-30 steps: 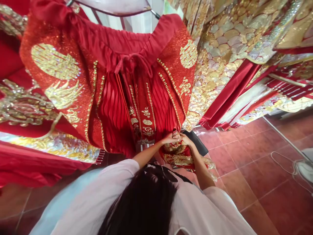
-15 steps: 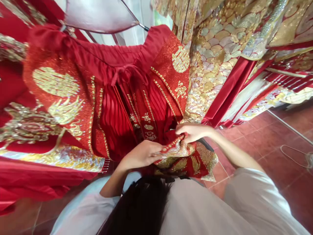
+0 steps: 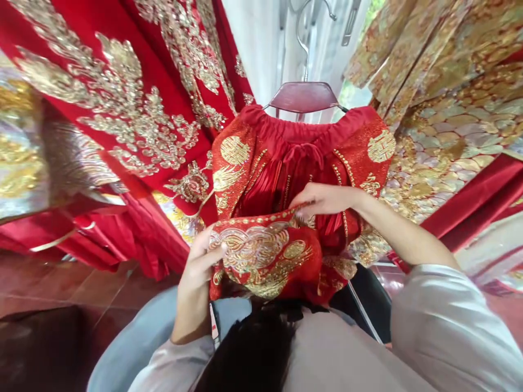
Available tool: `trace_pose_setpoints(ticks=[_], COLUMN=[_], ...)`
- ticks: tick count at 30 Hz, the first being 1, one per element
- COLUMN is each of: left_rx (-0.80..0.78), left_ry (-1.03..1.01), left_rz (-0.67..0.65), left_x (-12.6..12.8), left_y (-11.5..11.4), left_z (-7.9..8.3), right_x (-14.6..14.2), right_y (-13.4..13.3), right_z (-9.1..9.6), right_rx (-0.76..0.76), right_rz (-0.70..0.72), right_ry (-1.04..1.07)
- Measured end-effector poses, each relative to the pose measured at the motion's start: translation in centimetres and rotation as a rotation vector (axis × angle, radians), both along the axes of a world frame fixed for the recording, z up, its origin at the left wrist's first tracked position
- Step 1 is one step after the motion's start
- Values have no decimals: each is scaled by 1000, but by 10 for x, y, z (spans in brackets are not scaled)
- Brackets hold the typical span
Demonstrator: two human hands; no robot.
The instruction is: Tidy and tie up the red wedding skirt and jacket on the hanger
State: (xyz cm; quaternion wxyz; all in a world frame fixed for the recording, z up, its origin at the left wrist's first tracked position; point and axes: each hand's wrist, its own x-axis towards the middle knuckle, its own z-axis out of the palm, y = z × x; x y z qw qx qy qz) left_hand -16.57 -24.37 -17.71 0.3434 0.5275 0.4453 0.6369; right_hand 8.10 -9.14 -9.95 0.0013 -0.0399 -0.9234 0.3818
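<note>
A red skirt with gold embroidery hangs from a dark red hanger in front of me. Its embroidered hem is lifted and folded up toward my chest. My left hand grips the left edge of that hem, fingers curled round the cloth. My right hand pinches the top right edge of the same fold, close against the pleated middle of the skirt.
Red garments with heavy gold embroidery hang at the left. Gold scale-patterned robes hang at the right. A white curtain and window lie behind the hanger. Red floor tiles show at the lower left.
Both hands have raised the hem higher and spread it wider. My view has swung upward, so the hanger now sits in the middle.
</note>
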Motion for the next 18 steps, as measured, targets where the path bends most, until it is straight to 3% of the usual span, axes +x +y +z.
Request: trace_pose_setpoints(ticks=[3, 6, 8, 11, 13, 15, 18], left_rx=[12, -64, -24, 150, 234, 290, 341], left_ry=[112, 330, 328, 300, 365, 451, 551], left_rz=[-28, 7, 193, 600, 788, 880, 931], left_x=[-9, -16, -22, -34, -45, -57, -72], left_y=[6, 19, 27, 33, 37, 45, 64], left_z=[2, 6, 11, 27, 42, 54, 64], right_x=[-15, -44, -70, -110, -128, -136, -128], right_y=[-5, -6, 1, 17, 27, 35, 43], right_z=[18, 34, 40, 48, 53, 56, 55], right_rx=[208, 519, 725, 979, 1032, 1003, 945], right_rz=[-275, -472, -540, -632, -739, -818, -759], right_ry=[281, 385, 418, 458, 397, 319, 382])
